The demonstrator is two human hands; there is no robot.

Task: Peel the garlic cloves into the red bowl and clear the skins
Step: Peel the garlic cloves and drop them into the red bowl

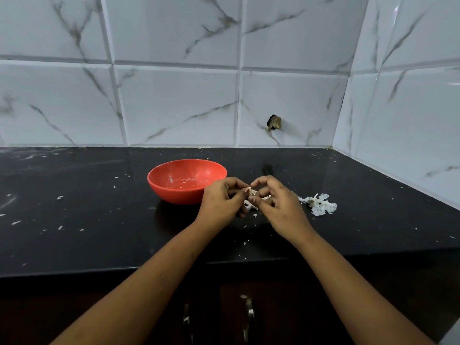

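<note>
We pinch the garlic clove between left grip and right grip, just beside the red bowl. It seems light, firm and slippery, so we'd nip its papery skin at the tip.

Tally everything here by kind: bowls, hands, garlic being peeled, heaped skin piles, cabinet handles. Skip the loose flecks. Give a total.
Red bowl: 1
Hands: 2 (left hand, right hand)
Garlic piece pinched between both hands: 1
Heap of skins: 1
Cabinet handles: 2
Total: 7
</note>
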